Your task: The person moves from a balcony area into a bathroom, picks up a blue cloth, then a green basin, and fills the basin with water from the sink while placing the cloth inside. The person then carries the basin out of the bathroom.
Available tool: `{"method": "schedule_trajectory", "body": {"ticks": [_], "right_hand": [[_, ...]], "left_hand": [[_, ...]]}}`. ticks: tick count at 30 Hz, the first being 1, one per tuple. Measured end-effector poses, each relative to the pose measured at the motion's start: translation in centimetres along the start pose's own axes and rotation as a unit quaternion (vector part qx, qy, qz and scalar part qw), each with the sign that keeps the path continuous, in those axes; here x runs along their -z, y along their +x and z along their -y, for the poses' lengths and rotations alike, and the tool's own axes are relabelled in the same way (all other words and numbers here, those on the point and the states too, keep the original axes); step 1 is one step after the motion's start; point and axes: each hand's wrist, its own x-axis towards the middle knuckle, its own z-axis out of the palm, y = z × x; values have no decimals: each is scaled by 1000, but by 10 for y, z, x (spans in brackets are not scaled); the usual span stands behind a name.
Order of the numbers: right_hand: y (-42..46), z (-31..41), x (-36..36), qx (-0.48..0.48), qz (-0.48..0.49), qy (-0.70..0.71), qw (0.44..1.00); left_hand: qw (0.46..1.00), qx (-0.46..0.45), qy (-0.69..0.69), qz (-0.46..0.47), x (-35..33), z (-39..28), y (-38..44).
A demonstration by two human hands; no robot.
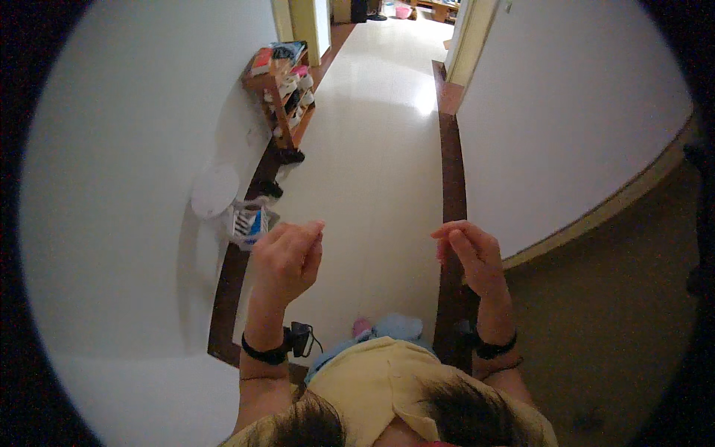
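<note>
My left hand [286, 258] is raised in front of me, its fingers curled together with nothing visible in them; it overlaps the view of a small white basket [249, 223] low by the left wall. Level with it on the right, my right hand [469, 251] is also up, fingers bent and bunched loosely, holding nothing that shows. Both wrists wear black straps, the left one with a small dark device [301, 338]. Beneath and between the hands lies the pale corridor floor [363, 223].
A wooden shoe rack [285, 100] with shoes stands along the left wall, dark shoes [289, 156] at its foot. A white round lid-like thing [215, 191] is by the basket. A doorway opens at right; a pink basin [403, 12] is at the far end.
</note>
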Motion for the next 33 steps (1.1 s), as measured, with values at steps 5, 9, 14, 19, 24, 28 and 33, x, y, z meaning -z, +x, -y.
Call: {"method": "schedule_trajectory", "body": {"ticks": [5, 9, 14, 19, 24, 28, 33], "right_hand": [[63, -55, 85, -38, -35, -26, 998], [198, -106, 146, 8, -126, -72, 989], [372, -144, 228, 10, -129, -89, 988], [567, -164, 261, 51, -99, -85, 990], [737, -206, 255, 124, -19, -182, 975], [846, -254, 292, 58, 30, -213, 975], [993, -299, 339, 37, -32, -287, 957]], "left_hand": [[993, -15, -49, 103, -94, 55, 65], [991, -48, -11, 123, -178, 167, 146], [986, 41, 2, 162, -252, 270, 255], [987, 108, 10, 122, -312, 367, 345], [967, 221, 28, 123, -397, 503, 370], [964, 218, 60, 143, -472, 604, 435], [973, 188, -14, 135, -576, 729, 561]]}}
